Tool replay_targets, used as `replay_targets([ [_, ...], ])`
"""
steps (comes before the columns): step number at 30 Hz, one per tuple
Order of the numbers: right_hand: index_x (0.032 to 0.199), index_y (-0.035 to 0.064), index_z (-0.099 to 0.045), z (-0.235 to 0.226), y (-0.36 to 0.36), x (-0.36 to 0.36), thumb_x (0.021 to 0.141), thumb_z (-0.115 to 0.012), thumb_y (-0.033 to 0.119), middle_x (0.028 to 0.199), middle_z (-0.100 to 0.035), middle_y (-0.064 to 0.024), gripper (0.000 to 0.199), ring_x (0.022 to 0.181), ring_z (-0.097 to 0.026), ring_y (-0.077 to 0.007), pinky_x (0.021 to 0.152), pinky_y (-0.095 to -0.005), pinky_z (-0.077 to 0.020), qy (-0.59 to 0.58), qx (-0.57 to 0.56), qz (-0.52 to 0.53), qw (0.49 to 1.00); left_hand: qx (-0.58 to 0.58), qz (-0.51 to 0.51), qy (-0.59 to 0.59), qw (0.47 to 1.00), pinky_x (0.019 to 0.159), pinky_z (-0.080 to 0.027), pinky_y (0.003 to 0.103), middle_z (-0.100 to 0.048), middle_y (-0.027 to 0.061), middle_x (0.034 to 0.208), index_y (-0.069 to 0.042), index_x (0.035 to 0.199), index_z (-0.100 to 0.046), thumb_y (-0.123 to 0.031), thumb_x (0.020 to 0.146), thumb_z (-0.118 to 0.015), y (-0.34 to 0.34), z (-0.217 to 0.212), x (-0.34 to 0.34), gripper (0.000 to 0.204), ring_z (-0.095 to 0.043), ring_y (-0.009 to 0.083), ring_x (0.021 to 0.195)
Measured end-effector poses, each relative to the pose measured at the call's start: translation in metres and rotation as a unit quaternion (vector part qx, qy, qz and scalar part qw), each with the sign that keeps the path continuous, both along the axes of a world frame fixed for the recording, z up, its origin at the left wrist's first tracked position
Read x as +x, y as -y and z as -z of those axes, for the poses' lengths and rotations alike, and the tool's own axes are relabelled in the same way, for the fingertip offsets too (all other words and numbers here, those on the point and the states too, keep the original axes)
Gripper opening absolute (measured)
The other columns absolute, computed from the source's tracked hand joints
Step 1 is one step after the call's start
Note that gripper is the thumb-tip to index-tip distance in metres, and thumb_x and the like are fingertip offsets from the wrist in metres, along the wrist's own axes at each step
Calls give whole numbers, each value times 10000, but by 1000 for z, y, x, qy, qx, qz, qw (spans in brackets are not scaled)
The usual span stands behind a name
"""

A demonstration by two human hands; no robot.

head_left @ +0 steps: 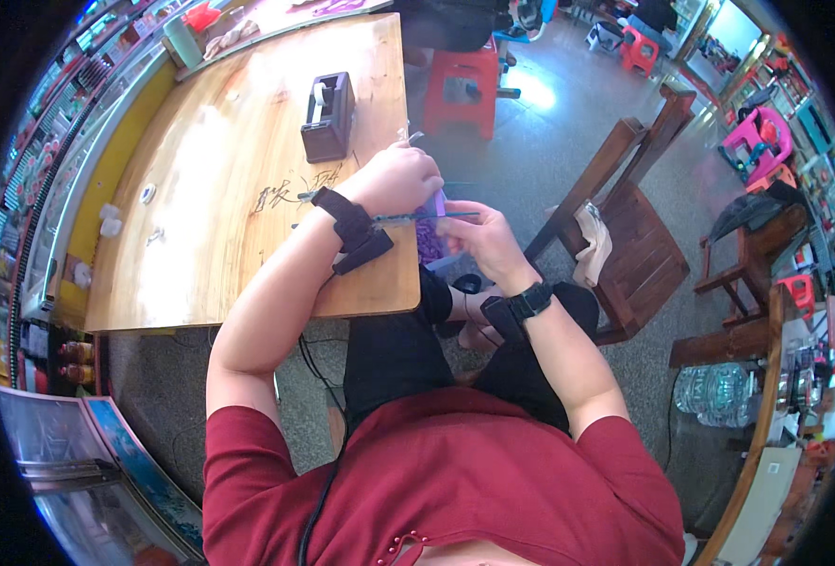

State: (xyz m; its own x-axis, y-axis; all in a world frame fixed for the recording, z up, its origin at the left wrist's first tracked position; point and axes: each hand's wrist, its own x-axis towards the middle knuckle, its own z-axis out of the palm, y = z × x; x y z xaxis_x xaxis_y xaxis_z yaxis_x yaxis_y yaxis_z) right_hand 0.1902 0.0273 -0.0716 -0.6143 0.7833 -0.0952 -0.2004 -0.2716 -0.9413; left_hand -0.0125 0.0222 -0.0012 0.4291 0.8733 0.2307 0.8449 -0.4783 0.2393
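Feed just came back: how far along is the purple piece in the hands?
Done: cannot tell; the purple piece is mostly hidden. In hand: left hand and right hand pinch it at the table edge, a thin rod across it. Left: the tape dispenser sits apart, untouched.

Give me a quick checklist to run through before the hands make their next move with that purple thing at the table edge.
1. Left hand closed on the purple piece: ok.
2. Right hand pinching the thin stick that crosses to the left hand: ok.
3. Purple piece supported by the wooden table: not ok, it is held past the edge over the lap.
4. Tape dispenser standing apart from both hands: ok.
5. What the stick's far end is doing: cannot tell, the left hand hides it.
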Motion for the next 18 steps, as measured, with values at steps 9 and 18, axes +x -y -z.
replay_targets([
  [9,958,-25,-701,-5,16,1,926,-664,186,752,-674,-65,217,588,-587,-94,549,-222,-477,39,47,-7,998,6,-2,13,1000,913,-464,421,-687,157,918,-9,897,-715,-201,879,-586,1,1,1,232,-622,332,946],
  [18,916,-17,-689,-10,30,-4,928,-653,176,727,-664,-62,197,564,-580,-89,517,-220,-472,35,29,51,998,45,-73,63,994,861,-496,421,-688,165,877,-11,895,-711,-197,869,-586,24,-14,8,226,-640,352,899],
])
